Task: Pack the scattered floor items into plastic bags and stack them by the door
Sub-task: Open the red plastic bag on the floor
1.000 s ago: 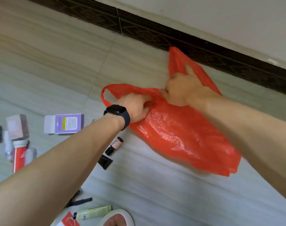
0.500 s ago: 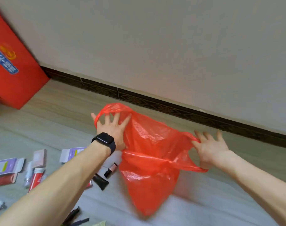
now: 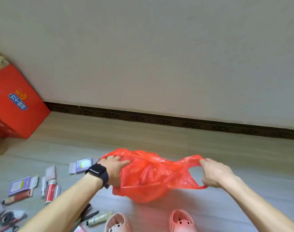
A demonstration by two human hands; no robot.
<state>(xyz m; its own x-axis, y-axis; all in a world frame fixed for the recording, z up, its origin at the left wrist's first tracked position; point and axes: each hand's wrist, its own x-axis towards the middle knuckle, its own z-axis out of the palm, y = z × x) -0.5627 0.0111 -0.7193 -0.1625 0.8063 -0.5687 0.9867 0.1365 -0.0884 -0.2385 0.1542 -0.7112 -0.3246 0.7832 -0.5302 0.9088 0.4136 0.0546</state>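
1. The thin, crinkled red plastic bag [image 3: 149, 176] was held in the air above the pale wood-grain floor [image 3: 143, 136], stretched between the two hands, just ahead of a pair of pink perforated clogs [image 3: 182, 221].
2. The left hand [image 3: 115, 169], with a black smartwatch [image 3: 97, 171] at the wrist, was laid against the left side of the bag; its fingers [image 3: 121, 162] were extended over the film, and whether film was pinched beneath them could not be told.
3. The right hand [image 3: 215, 174] was closed around one handle loop of the bag, which was pulled taut to the right.
4. The step in hand was judged to be the opening of the bag mouth; no item was seen inside, so packing was judged not yet begun.
5. The next move was judged to call for the mouth to be spread wide and lowered toward the scattered items at lower left: purple-and-white cartons [image 3: 83, 164], a red-and-white tube [image 3: 50, 190] and a pale green tube [image 3: 99, 219].
6. The bag interior and its second handle were hidden by folds. Items at the lower-left edge were cut off and blurred. A red printed cardboard box [image 3: 14, 104] was partly out of frame. No door was in view.
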